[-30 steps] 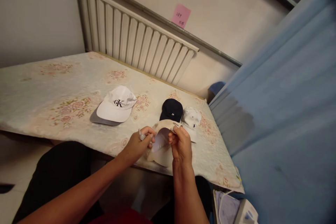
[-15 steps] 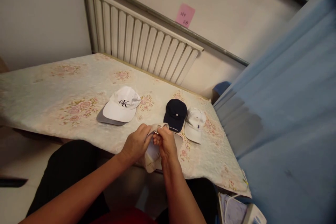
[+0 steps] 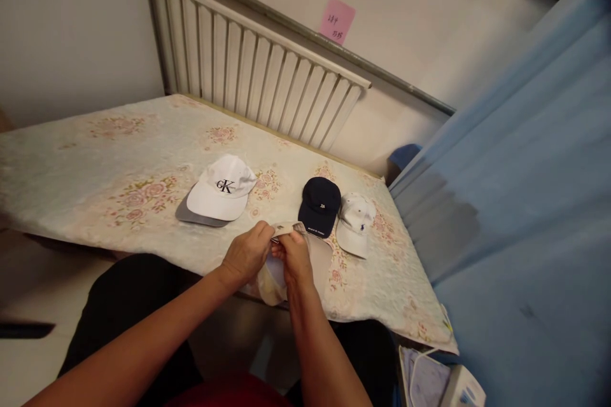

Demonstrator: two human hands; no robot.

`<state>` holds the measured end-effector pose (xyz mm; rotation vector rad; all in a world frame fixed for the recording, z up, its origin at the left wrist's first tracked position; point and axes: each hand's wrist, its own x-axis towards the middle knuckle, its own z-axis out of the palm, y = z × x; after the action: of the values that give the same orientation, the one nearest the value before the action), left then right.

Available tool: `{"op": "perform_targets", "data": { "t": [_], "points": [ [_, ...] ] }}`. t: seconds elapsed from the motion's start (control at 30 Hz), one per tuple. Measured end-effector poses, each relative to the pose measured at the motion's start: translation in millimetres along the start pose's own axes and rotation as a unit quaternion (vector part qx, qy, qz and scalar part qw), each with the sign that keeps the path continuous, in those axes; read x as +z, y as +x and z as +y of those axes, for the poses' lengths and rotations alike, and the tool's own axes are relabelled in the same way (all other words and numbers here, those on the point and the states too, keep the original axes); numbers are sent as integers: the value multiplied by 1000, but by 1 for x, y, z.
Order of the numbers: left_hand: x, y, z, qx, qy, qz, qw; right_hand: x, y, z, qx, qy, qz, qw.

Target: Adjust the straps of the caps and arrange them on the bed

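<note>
Between my two hands is a beige baseball cap (image 3: pixel 319 261), its brim to the right and its inside partly showing, held at the near edge of the bed. My left hand (image 3: pixel 248 253) pinches the cap's back strap, fingers closed. On the same strap, just to the right, my right hand (image 3: pixel 294 257) is closed, with a small metal-looking buckle at its fingertips. Beyond my right hand lies a navy cap (image 3: pixel 319 206), beside a white cap (image 3: pixel 354 222) with a small dark logo. To the left, a white cap with black letters (image 3: pixel 224 187) rests over a grey brim (image 3: pixel 203 215).
A floral sheet (image 3: pixel 119 172) covers the bed. Behind it a radiator (image 3: pixel 258 70) runs along the wall under a pink note (image 3: pixel 337 20). A blue curtain (image 3: pixel 525 216) hangs at the right, with a white box (image 3: pixel 465 388) low beside the bed.
My right hand has shifted slightly left and closer to my left hand along the strap. The beige cap has tilted a little; the other caps lie where they were.
</note>
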<state>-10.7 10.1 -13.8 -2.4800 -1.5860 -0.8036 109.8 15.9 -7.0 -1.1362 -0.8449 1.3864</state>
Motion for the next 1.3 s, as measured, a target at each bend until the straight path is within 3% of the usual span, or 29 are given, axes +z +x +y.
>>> {"op": "perform_targets", "data": {
  "t": [0.33, 0.67, 0.9, 1.13, 1.3],
  "points": [
    [2, 3, 0, -59, -58, 11, 997, 0, -20, 16, -114, -24, -4, 993],
    [-4, -9, 21, -120, -232, 11, 965, 4, -35, 18, -83, -27, -10, 996],
    [2, -19, 35, -107, -312, 38, 943, 4, -39, 10, -79, -39, 64, 994],
    [2, -25, 35, -125, -336, 11, 933, 5, -41, 8, -80, -76, 87, 990],
    [-3, -20, 23, -88, -307, -34, 947, 4, -40, 13, -40, -33, 95, 994]
  ]
}}
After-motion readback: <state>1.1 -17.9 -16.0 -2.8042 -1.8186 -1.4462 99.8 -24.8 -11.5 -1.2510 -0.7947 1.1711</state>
